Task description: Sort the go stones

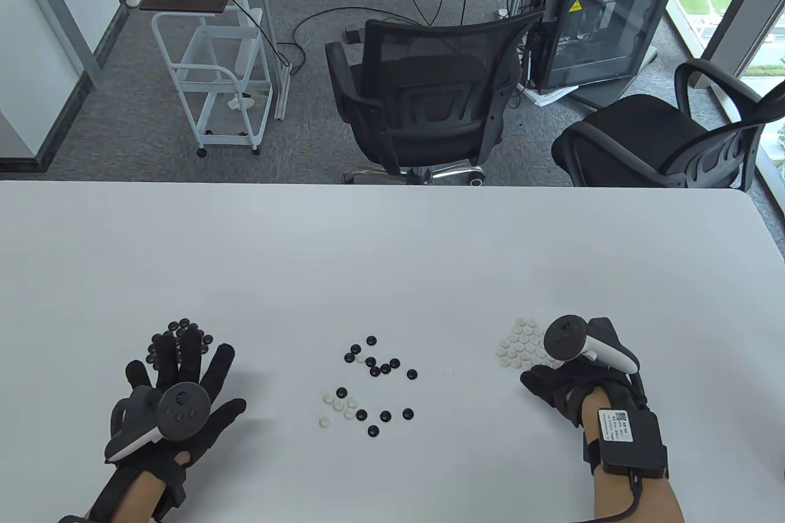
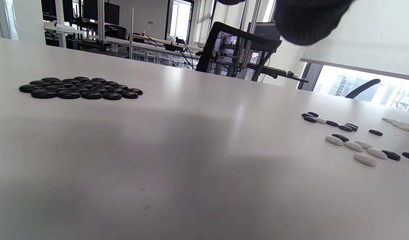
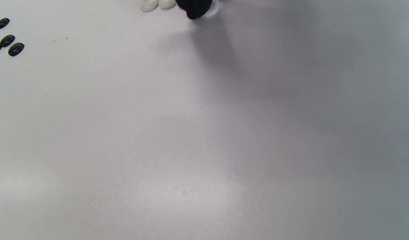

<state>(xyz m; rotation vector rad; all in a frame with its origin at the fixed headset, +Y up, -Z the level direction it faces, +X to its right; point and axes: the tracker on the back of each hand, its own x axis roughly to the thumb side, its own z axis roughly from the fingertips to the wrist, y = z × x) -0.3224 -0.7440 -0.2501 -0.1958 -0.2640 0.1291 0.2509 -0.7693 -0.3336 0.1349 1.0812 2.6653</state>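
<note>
Black stones (image 1: pixel 182 327) lie in a tight pile at the left, also seen in the left wrist view as the black pile (image 2: pixel 81 89). My left hand (image 1: pixel 184 357) lies flat with straight, spread fingers over the near part of that pile. White stones (image 1: pixel 520 343) form a pile at the right. My right hand (image 1: pixel 555 373) sits at its near right edge, fingers mostly hidden under the tracker and thumb apart to the left. In the right wrist view one fingertip (image 3: pixel 196 8) touches a white stone (image 3: pixel 212 10) beside two others (image 3: pixel 157 4). Mixed black and white stones (image 1: pixel 368 391) are scattered between the hands.
The white table (image 1: pixel 392 253) reaches far beyond the stones. Two black office chairs (image 1: pixel 423 100) stand behind its far edge, with a white cart (image 1: pixel 218 87) and a dark cabinet (image 1: pixel 598 26) further back. The mixed stones (image 2: pixel 354 141) show at the right of the left wrist view.
</note>
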